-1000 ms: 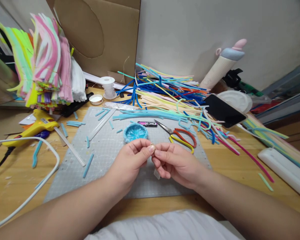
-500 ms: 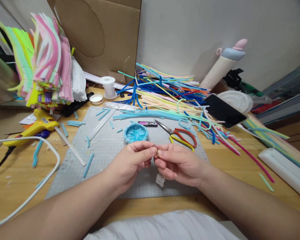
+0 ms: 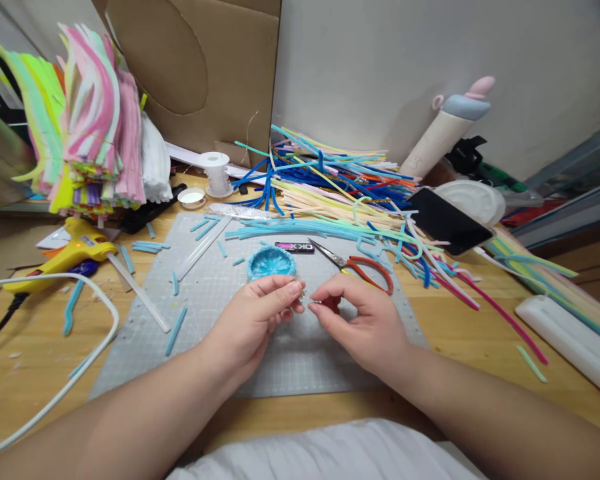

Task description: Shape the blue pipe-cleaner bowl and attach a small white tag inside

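Note:
Over the middle of the cutting mat (image 3: 145,300), my left hand (image 3: 260,313) pinches something small and thin between thumb and forefinger. A tiny glint shows at its fingertips, too small to name. Just to the right, my right hand (image 3: 363,320) has thumb and forefinger drawn together, a short way from the left fingertips; what they hold, if anything, cannot be made out. Behind my left hand sits a round, fuzzy blue cup shape (image 3: 271,262). Scissors with red and yellow handles (image 3: 370,270) lie behind my right hand, beside a small black and pink block (image 3: 295,247).
A yellow glue gun (image 3: 65,257) with a white cable (image 3: 107,303) lies at left. Pipe cleaners (image 3: 325,177) are heaped at the back, with bundles (image 3: 95,127) at far left. A phone (image 3: 447,220), white spool (image 3: 216,175) and leaning bottle (image 3: 445,127) stand around.
My hands were touching at the fingertips and have come slightly apart. The small white box that hung below my right hand is out of sight now.

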A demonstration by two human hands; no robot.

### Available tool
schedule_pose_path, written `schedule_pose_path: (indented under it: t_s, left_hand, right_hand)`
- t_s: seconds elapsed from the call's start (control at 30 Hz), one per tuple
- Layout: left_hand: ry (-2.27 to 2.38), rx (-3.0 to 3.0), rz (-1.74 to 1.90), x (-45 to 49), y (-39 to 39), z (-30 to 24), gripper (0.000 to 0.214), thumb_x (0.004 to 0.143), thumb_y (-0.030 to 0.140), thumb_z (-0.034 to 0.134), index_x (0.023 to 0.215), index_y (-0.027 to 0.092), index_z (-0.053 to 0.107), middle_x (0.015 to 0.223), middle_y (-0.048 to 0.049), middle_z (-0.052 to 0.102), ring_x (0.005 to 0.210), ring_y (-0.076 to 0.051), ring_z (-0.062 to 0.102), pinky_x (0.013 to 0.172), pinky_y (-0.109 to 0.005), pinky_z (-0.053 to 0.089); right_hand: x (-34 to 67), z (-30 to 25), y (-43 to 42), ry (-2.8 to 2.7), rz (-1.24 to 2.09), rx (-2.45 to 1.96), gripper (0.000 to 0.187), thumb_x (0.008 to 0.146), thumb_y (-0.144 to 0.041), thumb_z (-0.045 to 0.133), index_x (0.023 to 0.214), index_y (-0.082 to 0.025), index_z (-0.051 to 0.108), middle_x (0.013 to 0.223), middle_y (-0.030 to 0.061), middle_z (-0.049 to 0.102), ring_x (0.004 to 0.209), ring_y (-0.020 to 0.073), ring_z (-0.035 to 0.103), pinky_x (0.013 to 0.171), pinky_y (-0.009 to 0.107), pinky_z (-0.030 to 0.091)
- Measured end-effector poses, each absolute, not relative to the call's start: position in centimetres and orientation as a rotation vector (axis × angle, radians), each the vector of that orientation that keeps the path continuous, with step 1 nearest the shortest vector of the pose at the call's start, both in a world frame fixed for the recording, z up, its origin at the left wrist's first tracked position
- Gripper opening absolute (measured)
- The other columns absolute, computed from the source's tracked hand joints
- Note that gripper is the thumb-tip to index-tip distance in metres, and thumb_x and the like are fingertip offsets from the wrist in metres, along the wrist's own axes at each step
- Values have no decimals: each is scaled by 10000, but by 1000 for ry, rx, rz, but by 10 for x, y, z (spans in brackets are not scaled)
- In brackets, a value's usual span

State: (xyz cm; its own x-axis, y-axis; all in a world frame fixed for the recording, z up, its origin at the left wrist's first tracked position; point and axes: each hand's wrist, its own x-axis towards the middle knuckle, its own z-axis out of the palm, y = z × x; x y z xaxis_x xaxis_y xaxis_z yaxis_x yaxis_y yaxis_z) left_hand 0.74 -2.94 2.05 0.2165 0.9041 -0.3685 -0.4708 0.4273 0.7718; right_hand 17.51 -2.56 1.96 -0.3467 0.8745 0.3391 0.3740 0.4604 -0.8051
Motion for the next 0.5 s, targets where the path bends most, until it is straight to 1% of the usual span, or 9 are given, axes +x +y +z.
schedule_pose_path:
  t_s: [0.13,0.3,0.5]
  left_hand:
    - [902,587,1001,7,-30,21,182,668,299,795,693,160,680,607,13,616,592,-95,526,594,-207,377]
    - [882,628,972,6,-30,21,170,686,278,776,657,150,669,607,14,609,588,-89,519,580,-203,360]
    - [898,666,921,6,-29,19,169,691,300,769,703,152,689,602,3,625,582,-98,508,576,-214,343]
  right_hand:
    - [177,20,-26,-2024,693,-962,89,851,-133,556,820,-209,592,695,-7,580,639,129,536,607,270,424]
    - [179,24,-24,-2154,666,-853,129,893,-125,491,849,-213,575,748,13,621,693,149,542,661,300,405]
    - [184,24,-20,-2261,638,-758,150,910,-112,463,880,-213,571,794,28,634,763,167,555,698,311,389]
